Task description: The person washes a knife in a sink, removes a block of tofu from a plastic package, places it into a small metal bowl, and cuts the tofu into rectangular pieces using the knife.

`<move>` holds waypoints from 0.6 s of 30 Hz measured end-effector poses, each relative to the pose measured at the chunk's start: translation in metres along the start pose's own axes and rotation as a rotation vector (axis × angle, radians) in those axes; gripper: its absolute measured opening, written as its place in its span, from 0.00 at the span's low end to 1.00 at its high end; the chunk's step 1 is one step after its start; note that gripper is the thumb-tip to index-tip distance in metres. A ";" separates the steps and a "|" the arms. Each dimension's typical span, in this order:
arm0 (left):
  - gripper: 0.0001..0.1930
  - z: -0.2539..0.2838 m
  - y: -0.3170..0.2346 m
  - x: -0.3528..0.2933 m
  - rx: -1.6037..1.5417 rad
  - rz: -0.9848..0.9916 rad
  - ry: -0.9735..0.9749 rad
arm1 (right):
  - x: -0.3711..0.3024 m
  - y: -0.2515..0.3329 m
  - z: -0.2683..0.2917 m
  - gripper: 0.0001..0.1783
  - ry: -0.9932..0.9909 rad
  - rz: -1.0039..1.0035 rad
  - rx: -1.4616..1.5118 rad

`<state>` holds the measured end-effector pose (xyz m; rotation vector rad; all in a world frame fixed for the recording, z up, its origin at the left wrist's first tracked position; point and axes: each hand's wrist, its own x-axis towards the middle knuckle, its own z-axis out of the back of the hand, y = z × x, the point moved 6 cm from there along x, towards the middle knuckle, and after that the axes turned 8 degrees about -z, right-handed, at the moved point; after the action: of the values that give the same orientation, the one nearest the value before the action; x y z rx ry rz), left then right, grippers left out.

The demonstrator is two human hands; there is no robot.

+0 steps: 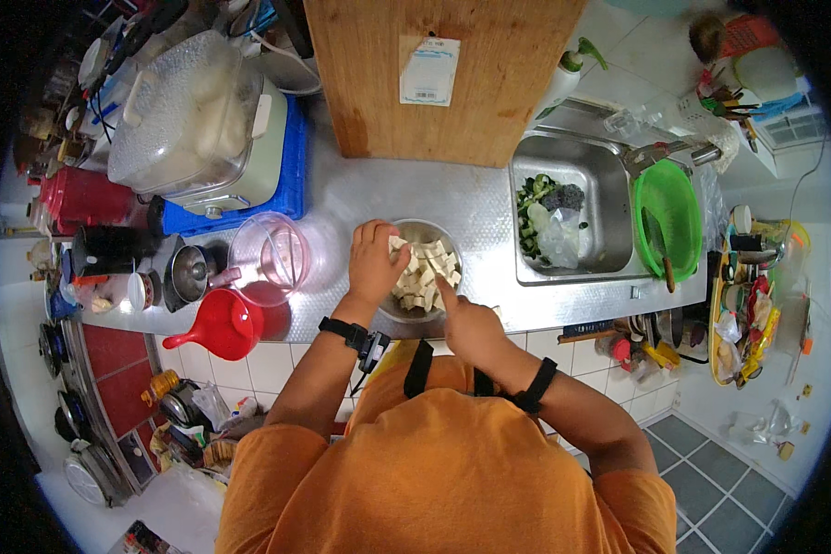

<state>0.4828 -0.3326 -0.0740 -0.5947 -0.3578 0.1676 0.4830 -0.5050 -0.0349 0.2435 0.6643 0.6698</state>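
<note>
A round metal bowl [459, 268] stands near the counter's front edge in front of me, holding many white cubes, which look like tofu [422, 275]. My left hand [374, 263] is closed over its left rim, thumb on the inner side and fingers toward the far side; a white piece shows beside the fingertips. From the right, my right hand [478, 331] reaches in with the index finger stretched out to the cubes. Its other fingers are folded and partly hidden, and nothing shows in them. Both wrists wear black straps.
Left of the bowl are a clear pink-tinted container [270, 249] and a red dipper [222, 325]. A lidded cooker [208, 138] stands on a blue tray. A wooden board [434, 129] rises behind. At right, the sink [609, 268] holds vegetable scraps, a plastic bag and a green basin [667, 180].
</note>
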 end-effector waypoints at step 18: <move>0.47 0.001 -0.020 -0.033 0.102 -0.270 0.354 | 0.029 -0.001 -0.027 0.38 0.073 0.020 -0.488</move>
<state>0.4531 -0.3571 -0.0708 -0.4595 -0.0831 -0.1768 0.4833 -0.4869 -0.0700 -0.2270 0.5490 0.8406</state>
